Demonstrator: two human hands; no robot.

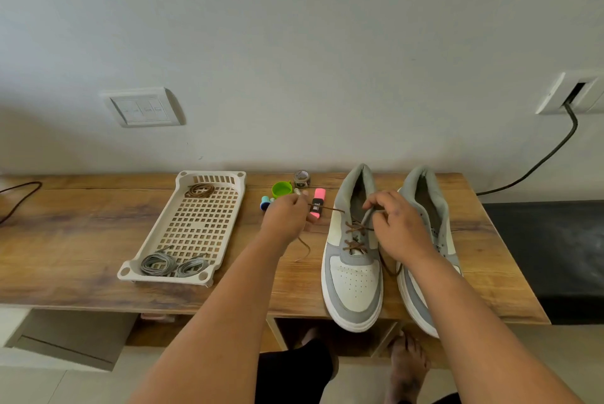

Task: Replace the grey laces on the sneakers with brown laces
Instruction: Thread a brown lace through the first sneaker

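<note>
The left sneaker (354, 259) stands toe toward the person, half-laced. The left hand (285, 217) pinches the brown lace (354, 233), drawn sideways left of the sneaker; the right hand (397, 223), nearer the eyelets, pinches the other end above the tongue.

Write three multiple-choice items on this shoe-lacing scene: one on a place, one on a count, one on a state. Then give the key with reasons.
1. Where do the removed grey laces lie?
A. near end of the cream slotted plastic tray
B. inside a sneaker
C. on the floor

2. How many grey-and-white sneakers stand on the wooden table?
A. one
B. two
C. three

3. How far is the left-hand sneaker laced with brown lace?
A. not at all
B. partly
C. tied in a bow

Key: 1 A, both bundles sit in the tray's near end. 2 B, a pair stands side by side. 3 B, only the lower eyelets are crossed and the left hand pinches a loose end.
</note>
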